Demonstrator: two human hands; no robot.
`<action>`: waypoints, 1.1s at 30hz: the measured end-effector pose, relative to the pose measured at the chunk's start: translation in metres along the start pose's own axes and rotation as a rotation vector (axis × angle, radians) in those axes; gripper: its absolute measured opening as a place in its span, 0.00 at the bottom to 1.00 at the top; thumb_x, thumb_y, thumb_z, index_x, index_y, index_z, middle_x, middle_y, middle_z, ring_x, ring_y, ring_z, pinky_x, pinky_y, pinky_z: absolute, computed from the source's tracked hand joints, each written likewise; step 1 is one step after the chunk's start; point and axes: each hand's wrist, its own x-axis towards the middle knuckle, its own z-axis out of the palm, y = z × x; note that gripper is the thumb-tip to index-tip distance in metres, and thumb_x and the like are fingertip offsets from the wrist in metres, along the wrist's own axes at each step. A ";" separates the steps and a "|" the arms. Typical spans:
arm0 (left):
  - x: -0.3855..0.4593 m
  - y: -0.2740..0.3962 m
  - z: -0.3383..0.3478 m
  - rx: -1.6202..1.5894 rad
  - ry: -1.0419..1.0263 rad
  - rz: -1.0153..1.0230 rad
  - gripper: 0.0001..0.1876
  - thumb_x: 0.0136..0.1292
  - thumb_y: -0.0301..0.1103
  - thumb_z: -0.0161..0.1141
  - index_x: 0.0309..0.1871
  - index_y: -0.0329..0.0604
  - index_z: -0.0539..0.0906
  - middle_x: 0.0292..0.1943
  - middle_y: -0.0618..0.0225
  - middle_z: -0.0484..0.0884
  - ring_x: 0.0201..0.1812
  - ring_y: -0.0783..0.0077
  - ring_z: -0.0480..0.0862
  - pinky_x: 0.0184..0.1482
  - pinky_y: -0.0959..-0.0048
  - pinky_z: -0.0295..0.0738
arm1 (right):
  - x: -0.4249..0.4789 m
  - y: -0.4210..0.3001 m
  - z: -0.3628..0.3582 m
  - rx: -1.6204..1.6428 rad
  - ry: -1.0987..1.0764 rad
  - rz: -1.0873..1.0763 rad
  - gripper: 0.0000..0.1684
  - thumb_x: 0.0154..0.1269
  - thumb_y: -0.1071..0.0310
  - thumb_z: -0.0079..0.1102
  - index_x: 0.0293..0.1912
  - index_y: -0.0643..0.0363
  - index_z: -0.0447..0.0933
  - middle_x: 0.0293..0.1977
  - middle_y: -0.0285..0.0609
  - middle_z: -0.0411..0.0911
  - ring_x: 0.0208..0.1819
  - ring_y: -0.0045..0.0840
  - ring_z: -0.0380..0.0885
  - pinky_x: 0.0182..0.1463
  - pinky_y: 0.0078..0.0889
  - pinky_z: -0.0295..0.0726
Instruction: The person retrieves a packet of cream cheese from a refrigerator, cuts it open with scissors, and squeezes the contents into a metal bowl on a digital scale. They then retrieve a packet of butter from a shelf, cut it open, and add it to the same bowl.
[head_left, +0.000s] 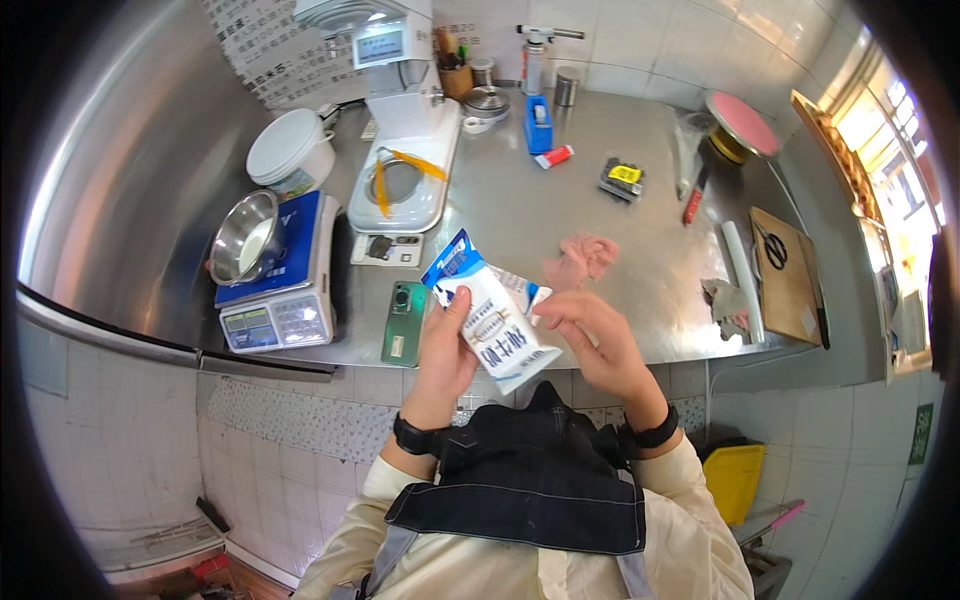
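My left hand (448, 337) grips a blue and white milk carton (495, 322) around its side, thumb on the printed face; the carton is tilted above the counter's front edge. My right hand (596, 334) is at the carton's right side, its bent fingers at a small white cap or spout (538, 297); whether they hold it, I cannot tell. A green phone (405, 322) lies left of my left hand. Behind the carton is a crumpled pink cloth (586, 257). At the left, a steel bowl (246, 238) with white contents rests tilted on a digital scale (279, 322).
A white stand mixer (405, 112) and a lidded white bucket (289, 150) stand at the back left. Farther right are a blue tape dispenser (538, 126), a box of dark berries (621, 178), a red-handled knife (695, 199) and scissors (772, 247) on a wooden board (787, 292).
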 end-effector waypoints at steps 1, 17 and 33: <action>0.003 -0.002 0.000 -0.027 -0.040 -0.061 0.16 0.71 0.37 0.47 0.56 0.39 0.70 0.47 0.62 0.80 0.47 0.67 0.82 0.49 0.67 0.79 | -0.010 -0.002 -0.005 -0.115 0.000 -0.096 0.19 0.56 0.80 0.52 0.48 0.59 0.77 0.45 0.41 0.75 0.42 0.30 0.75 0.45 0.28 0.74; 0.028 -0.103 0.086 -0.018 -0.169 -0.348 0.25 0.71 0.43 0.43 0.67 0.42 0.61 0.62 0.54 0.67 0.60 0.64 0.71 0.59 0.62 0.67 | -0.033 0.040 -0.093 -0.209 0.119 -0.274 0.09 0.43 0.81 0.63 0.29 0.61 0.78 0.24 0.39 0.74 0.24 0.28 0.73 0.26 0.27 0.71; 0.064 -0.180 0.185 0.660 -0.282 0.397 0.22 0.56 0.24 0.63 0.55 0.37 0.72 0.46 0.69 0.76 0.46 0.77 0.76 0.47 0.75 0.73 | -0.019 0.076 -0.197 0.221 0.295 0.013 0.07 0.60 0.69 0.61 0.31 0.64 0.77 0.20 0.39 0.69 0.22 0.24 0.66 0.25 0.23 0.64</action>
